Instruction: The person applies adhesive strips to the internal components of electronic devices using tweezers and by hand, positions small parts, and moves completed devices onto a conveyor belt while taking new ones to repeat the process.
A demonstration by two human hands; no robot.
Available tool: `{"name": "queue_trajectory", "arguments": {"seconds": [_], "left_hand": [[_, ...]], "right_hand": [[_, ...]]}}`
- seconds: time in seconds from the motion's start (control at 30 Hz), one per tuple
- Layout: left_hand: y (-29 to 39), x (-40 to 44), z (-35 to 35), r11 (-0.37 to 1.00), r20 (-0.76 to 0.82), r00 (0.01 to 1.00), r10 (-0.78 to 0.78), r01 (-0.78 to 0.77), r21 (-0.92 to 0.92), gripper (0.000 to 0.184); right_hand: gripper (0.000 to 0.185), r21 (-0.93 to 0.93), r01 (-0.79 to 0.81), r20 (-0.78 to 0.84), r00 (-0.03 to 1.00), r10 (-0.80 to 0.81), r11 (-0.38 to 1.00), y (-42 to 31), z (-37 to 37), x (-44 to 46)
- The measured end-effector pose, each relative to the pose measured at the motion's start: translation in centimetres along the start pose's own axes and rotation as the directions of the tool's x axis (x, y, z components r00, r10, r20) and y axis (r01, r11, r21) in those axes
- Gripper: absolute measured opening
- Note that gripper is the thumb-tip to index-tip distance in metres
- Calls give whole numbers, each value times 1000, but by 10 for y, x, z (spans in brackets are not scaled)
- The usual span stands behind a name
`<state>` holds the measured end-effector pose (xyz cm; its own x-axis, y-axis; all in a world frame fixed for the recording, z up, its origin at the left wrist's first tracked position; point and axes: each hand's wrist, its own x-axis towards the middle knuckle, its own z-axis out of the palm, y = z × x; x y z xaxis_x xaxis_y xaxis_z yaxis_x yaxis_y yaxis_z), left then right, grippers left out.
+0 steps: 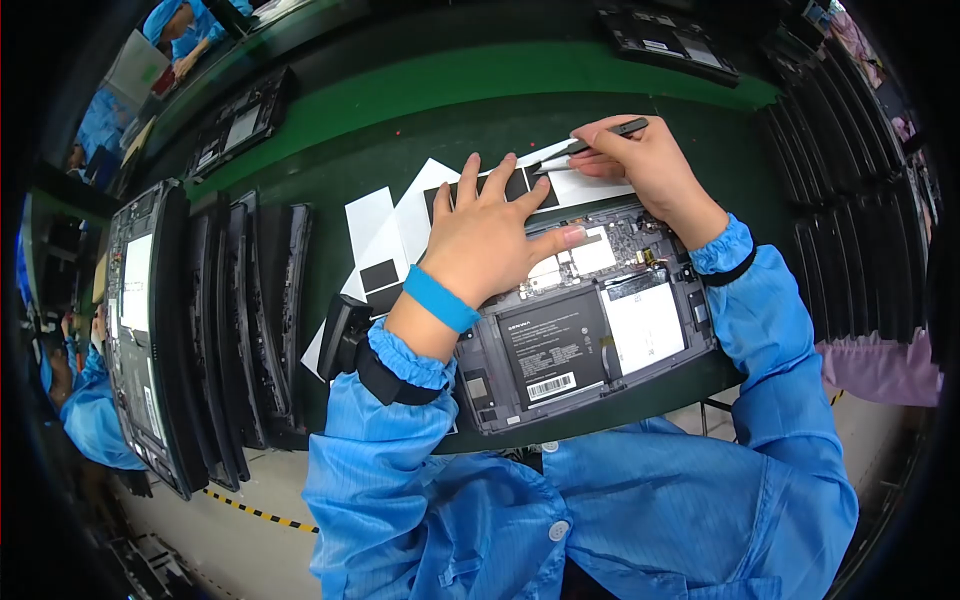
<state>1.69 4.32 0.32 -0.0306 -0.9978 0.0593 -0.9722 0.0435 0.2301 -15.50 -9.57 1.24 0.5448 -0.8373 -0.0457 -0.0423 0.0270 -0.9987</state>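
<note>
My left hand [480, 238] lies spread, its fingertips over black rectangular pads [541, 190] on a white backing sheet [428, 185]. Its thumb reaches over the circuit board of an opened tablet-like device [700, 310]. Between the fingers of my right hand [655, 172] is a pair of black tweezers [628, 128], closed upon and slanting down left, with the tips at the pads' upper edge. Whether the tips grip a pad I cannot tell. The device shows a black labelled battery [555, 345] and a white panel [645, 325].
Similar opened devices stand in a row [145, 330] at my left, and dark housings [840, 150] are stacked at my right. Two more units [240, 125] [675, 45] lie on the green surface beyond. Another person in blue [195, 30] sits at upper left.
</note>
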Motion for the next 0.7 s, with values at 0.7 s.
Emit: {"name": "queue_trajectory", "arguments": {"seconds": [0.7], "left_hand": [[20,-5,-18,687,184,972,-147,234,-688,27]], "right_hand": [[24,77,43,48,998,-47,996,-2,-27,-81]]}}
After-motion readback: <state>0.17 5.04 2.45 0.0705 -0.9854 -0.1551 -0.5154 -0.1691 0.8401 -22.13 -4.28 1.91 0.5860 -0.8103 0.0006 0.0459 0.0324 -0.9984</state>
